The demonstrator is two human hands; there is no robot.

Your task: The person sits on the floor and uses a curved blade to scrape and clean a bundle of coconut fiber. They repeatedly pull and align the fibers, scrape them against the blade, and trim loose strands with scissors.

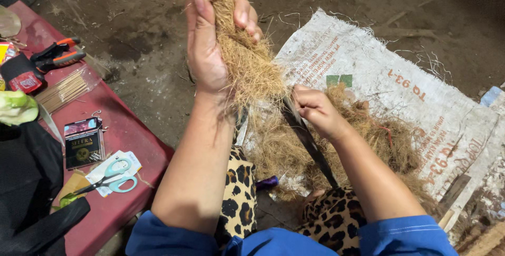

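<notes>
Sleeves: blue fabric cuffs [405, 235] sit closest to the lens, with leopard-print cloth [239, 193] over the knees just below the fibre bundle.
Fibre bundle: a tan, stringy clump of coconut husk fibre [250, 59] is lifted above the sack.
Left hand [210, 40]: closed around the top of the fibre bundle, thumb along one side, fingers curled over the other.
Right hand [315, 110]: clenched on the handle of a long dark metal blade [310, 143], at the lower right of the fibre bundle; the blade slants toward the knees.
Loose pile: more brown husk fibre [368, 130] lies right of the fibre bundle on a white woven plastic sack [400, 82] spread over the dirt floor.
Desk: a low red desk [126, 135] stands well left of the fibre bundle, carrying teal-handled scissors [113, 177], orange-handled pliers [58, 53] and thin bamboo sticks [63, 90].
Risk: the blade passes near both the left wrist and the lap; a snag in the tangled fibre could probably jerk it free and cut skin.
</notes>
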